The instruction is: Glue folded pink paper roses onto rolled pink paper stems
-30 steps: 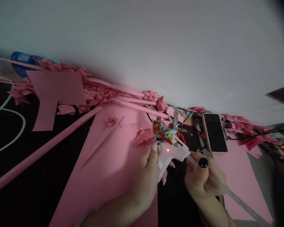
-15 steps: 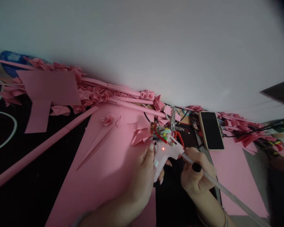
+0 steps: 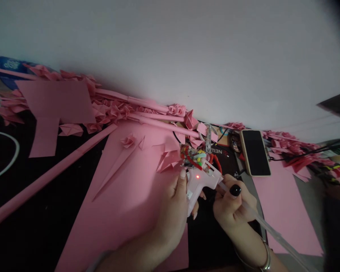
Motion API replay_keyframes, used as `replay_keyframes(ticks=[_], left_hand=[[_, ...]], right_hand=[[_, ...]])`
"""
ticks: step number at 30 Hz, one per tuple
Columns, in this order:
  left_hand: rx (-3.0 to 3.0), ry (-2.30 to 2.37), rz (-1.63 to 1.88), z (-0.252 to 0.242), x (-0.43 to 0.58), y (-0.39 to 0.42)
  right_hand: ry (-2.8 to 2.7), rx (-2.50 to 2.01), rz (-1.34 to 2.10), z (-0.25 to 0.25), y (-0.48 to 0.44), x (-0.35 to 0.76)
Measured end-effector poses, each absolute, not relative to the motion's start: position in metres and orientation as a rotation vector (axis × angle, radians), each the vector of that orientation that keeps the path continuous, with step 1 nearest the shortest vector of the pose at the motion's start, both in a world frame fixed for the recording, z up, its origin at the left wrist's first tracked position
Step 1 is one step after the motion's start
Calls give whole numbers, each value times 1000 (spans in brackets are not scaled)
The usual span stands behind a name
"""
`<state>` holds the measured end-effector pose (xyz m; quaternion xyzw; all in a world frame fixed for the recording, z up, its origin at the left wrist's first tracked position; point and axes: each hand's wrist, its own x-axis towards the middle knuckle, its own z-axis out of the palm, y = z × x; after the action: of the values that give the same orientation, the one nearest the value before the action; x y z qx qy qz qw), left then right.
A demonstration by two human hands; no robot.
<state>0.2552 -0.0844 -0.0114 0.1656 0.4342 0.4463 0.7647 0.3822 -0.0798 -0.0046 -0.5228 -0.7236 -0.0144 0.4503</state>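
Note:
My left hand (image 3: 174, 206) is wrapped round the handle of a pale pink hot glue gun (image 3: 198, 185), whose small red light glows. Between thumb and fingers, my right hand (image 3: 235, 204) grips a long translucent glue stick (image 3: 274, 232) at the back end of the gun; its tip is hidden by the hand and gun. Colourful fuzzy bits in red, yellow and grey (image 3: 191, 156) cluster near the front of the gun. Beneath my left hand lies a large pink paper sheet (image 3: 124, 223) with a folded paper flower (image 3: 128, 141) on it.
Rolled pink paper tubes (image 3: 53, 175) and several folded flowers (image 3: 110, 111) run along the wall. A phone (image 3: 255, 153) lies right of my hands beside another pink sheet (image 3: 291, 215). A white cable (image 3: 15, 151) curves at the left; black cables (image 3: 314, 152) cross at the right.
My right hand has shifted slightly left along the glue stick, closer to the back of the glue gun. The view has moved a little; my left hand still grips the gun.

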Motion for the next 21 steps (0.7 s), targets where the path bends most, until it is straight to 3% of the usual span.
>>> replay_keyframes(ticks=[21], left_hand=[[421, 945, 961, -9, 255, -86]], right_hand=[[-1787, -1276, -229, 1, -73, 373]])
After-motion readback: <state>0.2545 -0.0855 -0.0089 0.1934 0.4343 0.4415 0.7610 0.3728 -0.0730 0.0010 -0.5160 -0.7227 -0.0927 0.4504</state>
